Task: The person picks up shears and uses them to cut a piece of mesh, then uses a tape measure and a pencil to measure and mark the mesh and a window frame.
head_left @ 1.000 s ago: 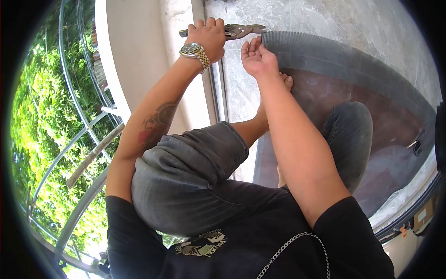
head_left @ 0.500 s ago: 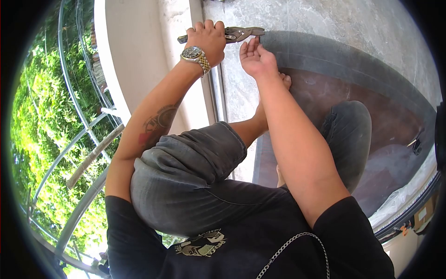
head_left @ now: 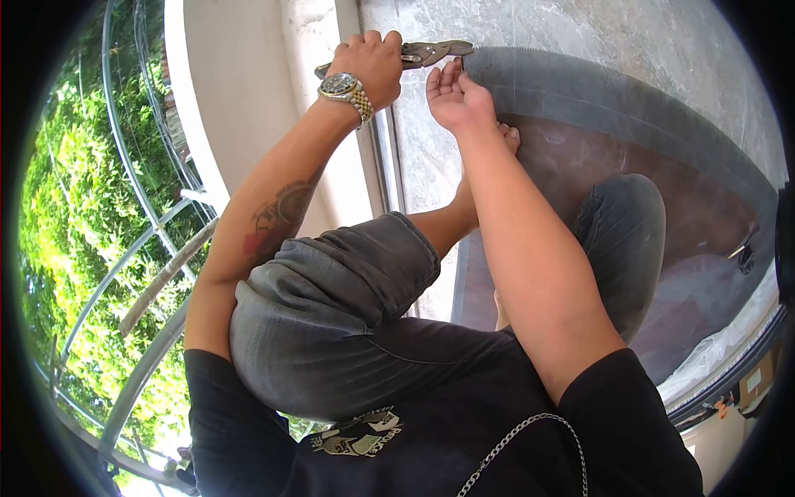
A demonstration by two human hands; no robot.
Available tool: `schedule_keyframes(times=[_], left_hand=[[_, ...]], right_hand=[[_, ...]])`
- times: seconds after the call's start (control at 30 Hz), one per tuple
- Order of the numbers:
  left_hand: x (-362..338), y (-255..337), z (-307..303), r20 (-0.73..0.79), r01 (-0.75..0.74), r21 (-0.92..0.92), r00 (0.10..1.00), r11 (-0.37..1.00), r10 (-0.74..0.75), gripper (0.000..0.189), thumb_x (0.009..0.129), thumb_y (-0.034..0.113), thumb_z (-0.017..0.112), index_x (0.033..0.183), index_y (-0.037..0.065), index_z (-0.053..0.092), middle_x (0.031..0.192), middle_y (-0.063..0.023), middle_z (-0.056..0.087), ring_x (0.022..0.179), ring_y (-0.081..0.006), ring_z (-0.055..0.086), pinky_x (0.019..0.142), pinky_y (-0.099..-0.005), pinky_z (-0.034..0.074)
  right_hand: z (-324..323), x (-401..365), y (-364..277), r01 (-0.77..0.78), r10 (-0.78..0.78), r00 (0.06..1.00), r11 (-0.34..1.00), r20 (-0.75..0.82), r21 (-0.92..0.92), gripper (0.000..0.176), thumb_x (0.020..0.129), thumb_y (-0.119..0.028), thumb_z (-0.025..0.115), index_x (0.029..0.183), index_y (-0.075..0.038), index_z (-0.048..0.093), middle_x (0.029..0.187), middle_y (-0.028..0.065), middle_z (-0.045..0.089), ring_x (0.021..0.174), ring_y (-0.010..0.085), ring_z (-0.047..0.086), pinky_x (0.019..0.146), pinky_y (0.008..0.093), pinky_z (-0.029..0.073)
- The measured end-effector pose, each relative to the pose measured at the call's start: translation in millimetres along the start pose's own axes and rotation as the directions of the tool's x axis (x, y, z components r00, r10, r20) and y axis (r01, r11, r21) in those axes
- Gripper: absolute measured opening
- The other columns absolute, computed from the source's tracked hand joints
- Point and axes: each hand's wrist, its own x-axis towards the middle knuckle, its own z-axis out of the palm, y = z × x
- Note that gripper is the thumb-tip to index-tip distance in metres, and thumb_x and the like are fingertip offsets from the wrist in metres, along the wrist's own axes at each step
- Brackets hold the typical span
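Note:
My left hand (head_left: 368,70), a watch on its wrist, is wrapped round a pair of locking pliers (head_left: 426,53). The jaws reach rightward to the far left corner of a dark grey mat (head_left: 571,79) with a finely ribbed edge. Just below the jaws, my right hand (head_left: 460,99) is turned palm up with loosely curled fingers. Its thumb and index finger meet the mat's left edge at that corner, closed on it. A bare foot (head_left: 509,137) rests on the mat behind my right forearm.
The mat has a brown middle (head_left: 687,174) and lies on a grey marbled floor (head_left: 530,25). A pale ledge (head_left: 240,99) runs along the left, with metal railings (head_left: 166,224) and greenery beyond. Clear plastic (head_left: 712,352) and a cardboard box (head_left: 758,381) are at lower right.
The view has shifted slightly, so the mat, pliers and both hands sit a little higher. The pliers' jaws stay at the mat's corner, with my right hand just below.

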Motion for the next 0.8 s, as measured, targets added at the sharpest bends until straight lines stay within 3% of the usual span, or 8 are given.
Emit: schedule_keyframes(times=[0.33,0.47,0.5,0.57,0.6,0.67,0.73,0.8], left_hand=[[11,-8,-25,0.254,0.010,-0.149,0.967,0.989,0.029,0.020,0.082,0.009,0.054,0.100,0.003,0.061,0.087,-0.0176,0.070,0.081,-0.0370,0.069,0.073,-0.0451,0.056],[10,-8,-6,0.179,-0.031,-0.162,0.982,0.986,0.061,0.022,0.082,0.011,0.055,0.101,0.003,0.061,0.087,-0.0171,0.070,0.080,-0.0370,0.069,0.073,-0.0441,0.056],[11,-11,11,0.045,-0.044,-0.160,0.998,0.986,0.052,0.023,0.081,0.008,0.053,0.103,0.004,0.060,0.089,-0.0169,0.069,0.084,-0.0357,0.068,0.074,-0.0455,0.055],[18,-14,18,-0.099,-0.061,-0.161,0.994,0.985,0.046,0.026,0.080,0.006,0.052,0.105,0.004,0.059,0.092,-0.0167,0.069,0.087,-0.0344,0.067,0.076,-0.0469,0.053],[21,-15,14,0.005,-0.016,-0.115,1.000,0.993,0.017,0.028,0.081,0.010,0.054,0.108,0.004,0.058,0.102,-0.0178,0.068,0.093,-0.0326,0.067,0.080,-0.0463,0.053],[32,-19,12,0.248,0.076,-0.193,0.968,0.978,-0.026,0.031,0.084,0.014,0.053,0.113,0.004,0.055,0.118,-0.0175,0.064,0.104,-0.0284,0.065,0.090,-0.0452,0.050],[38,-17,15,0.475,0.173,-0.342,0.880,0.924,0.011,0.029,0.088,0.015,0.048,0.115,0.005,0.055,0.124,-0.0161,0.062,0.111,-0.0262,0.062,0.096,-0.0448,0.047],[17,3,14,0.493,0.092,-0.378,0.862,0.921,0.117,0.029,0.089,0.015,0.047,0.114,0.004,0.055,0.124,-0.0160,0.062,0.111,-0.0266,0.061,0.096,-0.0448,0.046]], right_hand=[[1,-3,1,0.001,-0.001,1.000,1.000,0.006,0.009,0.027,0.106,-0.018,0.036,0.105,-0.003,0.058,0.098,0.0050,0.065,0.092,0.0166,0.063,0.089,0.0417,0.052],[-1,-12,-4,-0.065,0.066,0.997,0.998,0.034,-0.022,0.030,0.106,-0.017,0.036,0.123,0.003,0.052,0.120,0.0098,0.062,0.115,0.0229,0.058,0.100,0.0453,0.049],[-1,-20,-8,-0.059,0.060,0.998,0.998,0.038,-0.019,0.030,0.106,-0.017,0.036,0.123,0.003,0.052,0.120,0.0098,0.062,0.115,0.0229,0.058,0.100,0.0453,0.049],[-3,-45,-19,-0.065,0.095,0.995,0.865,0.036,-0.497,0.037,0.103,-0.016,0.041,0.133,0.006,0.043,0.134,0.0135,0.055,0.126,0.0284,0.052,0.105,0.0487,0.045],[-5,-58,-30,-0.056,0.090,0.995,0.862,0.043,-0.503,0.037,0.103,-0.016,0.041,0.133,0.006,0.043,0.134,0.0135,0.055,0.126,0.0284,0.052,0.105,0.0487,0.045],[-9,-88,-63,0.124,0.048,0.985,0.485,0.168,-0.866,0.043,0.100,-0.018,0.050,0.135,0.005,0.043,0.134,0.0162,0.056,0.123,0.0305,0.054,0.103,0.0473,0.045],[12,-141,-98,0.301,-0.097,0.953,0.168,0.289,-0.939,0.047,0.097,-0.022,0.056,0.133,0.004,0.045,0.129,0.0177,0.060,0.118,0.0296,0.058,0.100,0.0441,0.046],[21,-190,-138,0.484,-0.277,0.783,-0.293,0.557,-0.825,0.029,0.095,-0.016,0.058,0.119,0.000,0.060,0.119,0.0137,0.066,0.108,0.0216,0.063,0.091,0.0324,0.048]])
